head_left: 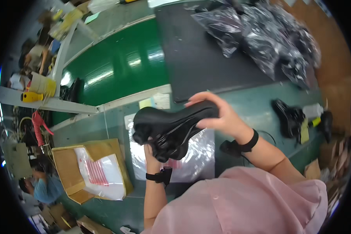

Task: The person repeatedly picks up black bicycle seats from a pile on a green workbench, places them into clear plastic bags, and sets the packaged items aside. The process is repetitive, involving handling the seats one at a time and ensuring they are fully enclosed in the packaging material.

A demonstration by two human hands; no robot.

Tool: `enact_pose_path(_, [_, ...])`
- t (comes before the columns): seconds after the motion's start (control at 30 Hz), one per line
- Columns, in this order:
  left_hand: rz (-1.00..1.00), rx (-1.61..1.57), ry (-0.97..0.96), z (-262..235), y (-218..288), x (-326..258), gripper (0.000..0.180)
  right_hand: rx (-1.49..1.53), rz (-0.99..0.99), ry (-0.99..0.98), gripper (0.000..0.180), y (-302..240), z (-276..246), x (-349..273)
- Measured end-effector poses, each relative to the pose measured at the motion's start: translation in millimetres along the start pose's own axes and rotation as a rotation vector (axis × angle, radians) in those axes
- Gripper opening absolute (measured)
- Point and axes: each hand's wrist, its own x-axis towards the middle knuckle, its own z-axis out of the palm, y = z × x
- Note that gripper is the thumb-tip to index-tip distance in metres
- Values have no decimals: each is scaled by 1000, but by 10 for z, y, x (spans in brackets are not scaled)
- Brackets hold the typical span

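A black bicycle saddle (171,119) is held up in both my hands, above the green table. My right hand (224,115) wraps round its narrow nose, thumb on the near side and fingers over the far side. Beneath the wide rear end, my left hand (150,156) supports it, its fingers mostly hidden behind the saddle. The underside, with rails and dark fittings, is turned partly toward me. Below it lies a clear plastic bag (201,158), flat on the table. An open cardboard box (124,167) to the left contains flat plastic bags with red print (95,171).
Black parts in clear plastic (261,39) are heaped on a dark mat (202,58). More black saddles (288,119) lie at the right. Across the table's back edge runs a green conveyor belt (121,62). A red coiled hose (38,126) hangs at the left, where other people sit.
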Motion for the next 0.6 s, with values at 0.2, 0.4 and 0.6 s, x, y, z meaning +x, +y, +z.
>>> enact_pose_path(0.2, [-10, -431, -30, 376, 79, -665, 51, -278, -163, -8, 64, -604, 395, -942])
enact_pose_path(0.4, [30, -126, 51, 223, 11, -849, 49, -320, -155, -48, 62, -801, 255, -1701])
enact_pose_path(0.6, [126, 469, -165, 1196, 1179, -683, 41, -185, 450, -157, 52, -259, -497, -2369])
